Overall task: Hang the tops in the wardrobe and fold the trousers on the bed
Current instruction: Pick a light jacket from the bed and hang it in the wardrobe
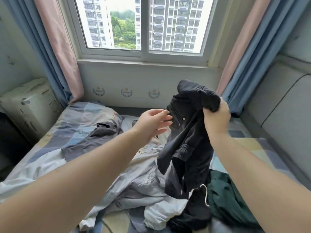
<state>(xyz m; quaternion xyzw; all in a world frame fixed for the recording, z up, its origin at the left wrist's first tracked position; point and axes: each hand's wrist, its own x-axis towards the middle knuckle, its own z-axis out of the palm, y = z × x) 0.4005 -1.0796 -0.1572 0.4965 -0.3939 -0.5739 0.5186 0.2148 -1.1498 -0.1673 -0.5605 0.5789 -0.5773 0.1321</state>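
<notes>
1. Trousers [188, 132], dark, held up over bed [50, 142], lower ends trailing onto clothes pile
2. Grey top [94, 138] lies flat, left side of bed
3. Left hand [153, 121] fingers extended, relaxed, fingertips at trousers' zip area
4. Right hand [217, 115] grips bunched waistband
5. Green garment [225, 199] on bed, lower right

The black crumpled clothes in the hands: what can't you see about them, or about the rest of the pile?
Head view only:
- Black crumpled garment: bunched in the right hand, so its full shape is hidden.
- Left hand: whether its fingertips touch the cloth is unclear.
- Dark green garment: partly behind the right forearm.
- Wardrobe: out of frame.
</notes>
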